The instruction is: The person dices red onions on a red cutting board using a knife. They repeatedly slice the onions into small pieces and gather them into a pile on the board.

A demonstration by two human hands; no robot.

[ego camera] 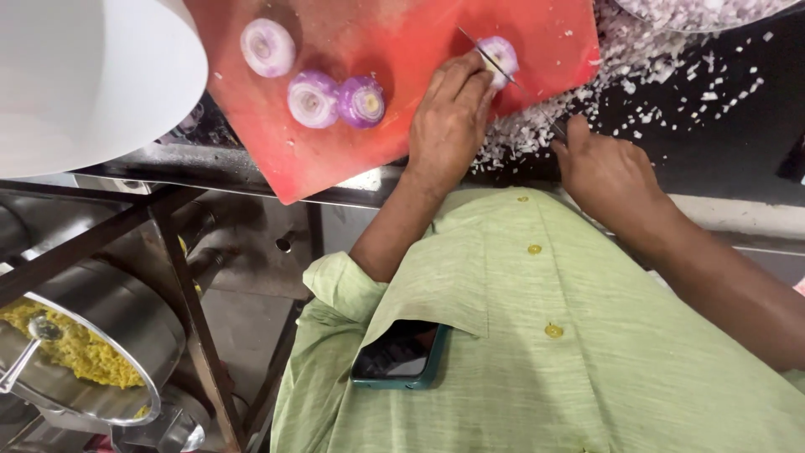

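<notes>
A red cutting board (369,159) lies on the counter. My left hand (449,117) presses down on a peeled purple onion half (503,57) near the board's right edge. My right hand (605,168) grips a knife (503,71) by its handle, and the thin blade lies across that onion half. Three more peeled onion halves rest cut side up on the board: one (268,48) at the upper left and two (313,99) (362,101) side by side in the middle.
Chopped onion bits (620,75) are scattered over the dark counter right of the board. A white bowl (84,84) sits at the upper left. Below, a steel pot (92,352) holds yellow food and a ladle. A phone (398,356) sits in my green shirt pocket.
</notes>
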